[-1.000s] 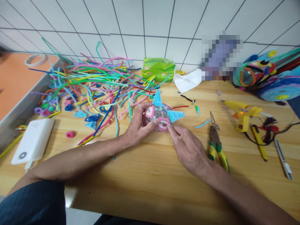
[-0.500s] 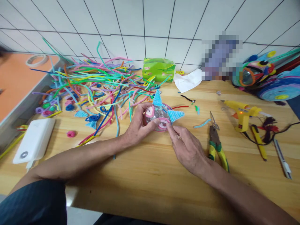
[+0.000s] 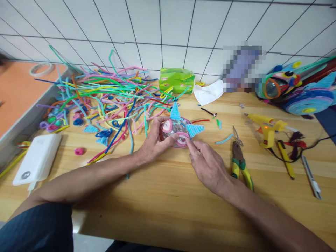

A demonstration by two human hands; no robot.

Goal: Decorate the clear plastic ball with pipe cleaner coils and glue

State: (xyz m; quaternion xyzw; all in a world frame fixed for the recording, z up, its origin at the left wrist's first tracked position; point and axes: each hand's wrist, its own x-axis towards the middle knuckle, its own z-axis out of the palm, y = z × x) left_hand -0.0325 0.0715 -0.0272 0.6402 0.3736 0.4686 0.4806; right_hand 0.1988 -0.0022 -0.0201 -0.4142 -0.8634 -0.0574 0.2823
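Note:
Between my hands is a clear rounded craft piece (image 3: 174, 126) with two light-blue fuzzy triangles standing out from it and pink pipe-cleaner loops on its near face. My left hand (image 3: 157, 138) is closed around its left side, thumb lying over the front by the pink oval loop (image 3: 183, 137). At the lower right edge, my right hand (image 3: 203, 157) is closed, index finger and thumb pinched against the end of that pink loop. Whether a small thing sits inside this pinch is hidden.
A heap of coloured pipe cleaners (image 3: 105, 91) spreads at the back left. Pliers (image 3: 240, 161), a yellow hot glue gun (image 3: 266, 127) and a cutter knife (image 3: 312, 177) lie on the right. A white power bank (image 3: 39, 157) rests at left; a green tissue pack (image 3: 176, 80) stands behind.
The view has shifted slightly. Both hands keep nearly the same hold on the craft piece, with my right fingertips still at the pink loop.

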